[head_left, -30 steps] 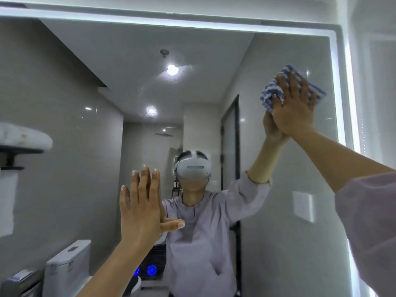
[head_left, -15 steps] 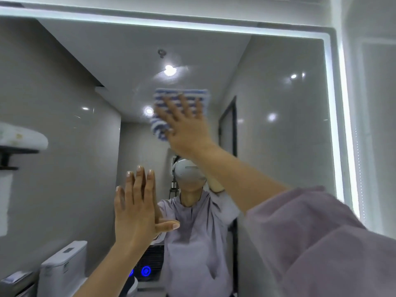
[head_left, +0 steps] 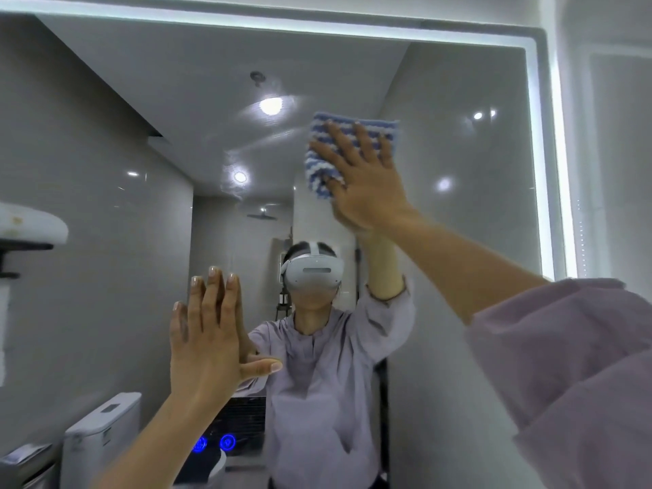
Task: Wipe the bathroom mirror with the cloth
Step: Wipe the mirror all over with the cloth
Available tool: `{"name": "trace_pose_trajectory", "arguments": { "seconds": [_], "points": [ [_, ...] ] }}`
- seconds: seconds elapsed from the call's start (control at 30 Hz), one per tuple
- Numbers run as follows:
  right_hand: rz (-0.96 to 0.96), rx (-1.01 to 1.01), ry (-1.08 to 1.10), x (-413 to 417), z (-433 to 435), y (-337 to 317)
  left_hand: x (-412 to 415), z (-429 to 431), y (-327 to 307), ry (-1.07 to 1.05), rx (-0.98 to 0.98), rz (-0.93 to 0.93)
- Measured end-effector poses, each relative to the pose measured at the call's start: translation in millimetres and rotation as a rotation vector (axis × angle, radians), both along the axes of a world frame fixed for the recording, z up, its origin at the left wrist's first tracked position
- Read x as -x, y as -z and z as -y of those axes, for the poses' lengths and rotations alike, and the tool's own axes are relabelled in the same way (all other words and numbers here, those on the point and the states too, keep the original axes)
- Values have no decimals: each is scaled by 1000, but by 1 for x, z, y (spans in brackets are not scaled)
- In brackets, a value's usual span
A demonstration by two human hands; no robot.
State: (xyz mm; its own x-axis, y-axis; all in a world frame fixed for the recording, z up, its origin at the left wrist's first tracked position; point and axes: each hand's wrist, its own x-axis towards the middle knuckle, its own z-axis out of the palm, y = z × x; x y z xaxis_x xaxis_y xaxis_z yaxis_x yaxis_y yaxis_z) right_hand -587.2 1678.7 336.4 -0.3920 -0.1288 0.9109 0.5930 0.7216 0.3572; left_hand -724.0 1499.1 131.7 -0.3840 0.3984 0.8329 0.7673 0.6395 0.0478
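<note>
The large bathroom mirror [head_left: 458, 241] fills the view, edged by a lit white strip along its top and right side. A blue and white striped cloth [head_left: 319, 164] lies flat on the glass in the upper middle, and my right hand [head_left: 363, 181] presses on it with fingers spread. Faint wiping streaks show left of the cloth near the reflected ceiling lights. My left hand [head_left: 208, 333] rests flat on the glass lower left, fingers upright and thumb out, holding nothing.
The mirror reflects a person in a lilac shirt wearing a white headset, a white toilet cistern [head_left: 102, 428] at the lower left and blue lights near the floor. A white shelf [head_left: 28, 224] sticks out at the left edge. A white wall [head_left: 614, 135] borders the mirror on the right.
My right hand swept the cloth from the mirror's upper right to the upper middle-left, then back a little to the right. My left hand stayed flat on the glass.
</note>
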Motion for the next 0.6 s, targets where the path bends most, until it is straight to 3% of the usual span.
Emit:
{"name": "trace_pose_trajectory", "arguments": {
  "seconds": [0.23,0.6],
  "points": [
    [-256,260,28,-93,-94,-4,-2,0,-1,-16,7,20],
    [-214,426,25,-103,-109,17,-37,0,-11,14,-2,96]
  ]
}}
